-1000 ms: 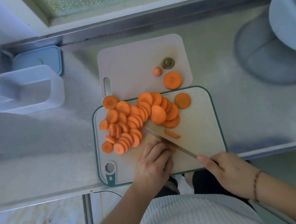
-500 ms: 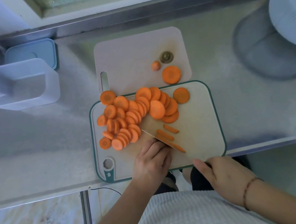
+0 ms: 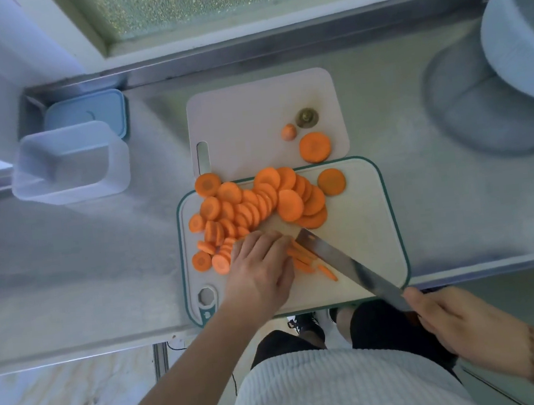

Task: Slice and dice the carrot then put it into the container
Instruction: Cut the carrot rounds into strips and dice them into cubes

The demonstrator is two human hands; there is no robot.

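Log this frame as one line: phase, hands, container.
phase: cutting slices into strips | left hand: holding carrot strips on cutting board | right hand: gripping knife | container: empty

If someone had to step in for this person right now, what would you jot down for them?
Left hand presses down on carrot strips on the green-rimmed cutting board. Right hand grips the knife, blade beside those strips.
Done: carrot cut into round slices, piled on the board's far left; a few cut into strips.
Left: dice the rest, then move everything into the clear container, which stands empty on the counter's left.
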